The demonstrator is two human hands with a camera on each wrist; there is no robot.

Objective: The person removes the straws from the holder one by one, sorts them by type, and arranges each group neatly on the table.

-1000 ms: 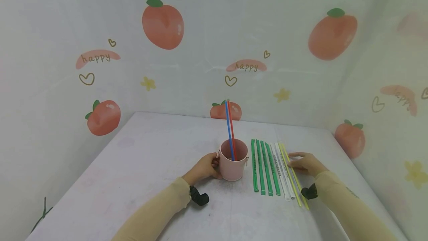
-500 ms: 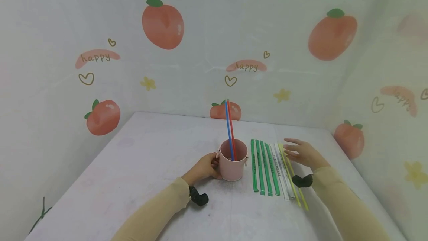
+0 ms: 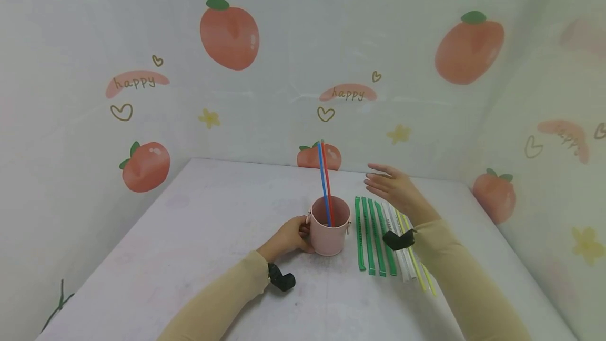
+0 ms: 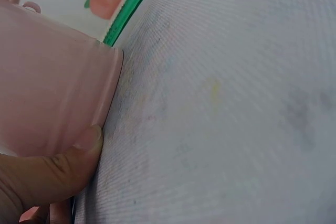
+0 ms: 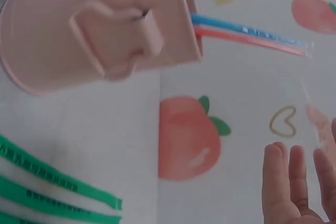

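Note:
A pink metal pail (image 3: 327,241) stands upright on the table with a blue straw (image 3: 324,175) and a red straw (image 3: 329,183) leaning in it. My left hand (image 3: 286,237) grips the pail's left side; in the left wrist view the thumb (image 4: 58,174) presses near its base. Raised above the far end of the laid-out straws, my right hand (image 3: 395,191) is empty, its fingers (image 5: 277,182) extended toward the pail. Below it lie several green-wrapped straws (image 3: 371,241), white-wrapped straws (image 3: 402,264) and yellow straws (image 3: 424,281), partly hidden by the right wrist.
The white table (image 3: 227,214) meets a fruit-printed curtain (image 3: 274,99) at its back and right. A loop handle (image 5: 89,40) sticks out from the pail's right side. Each wrist wears a small black camera (image 3: 399,240).
The right hand has risen from beside the yellow straws and swept left, over the row and toward the pail. My left hand and the pail have stayed put.

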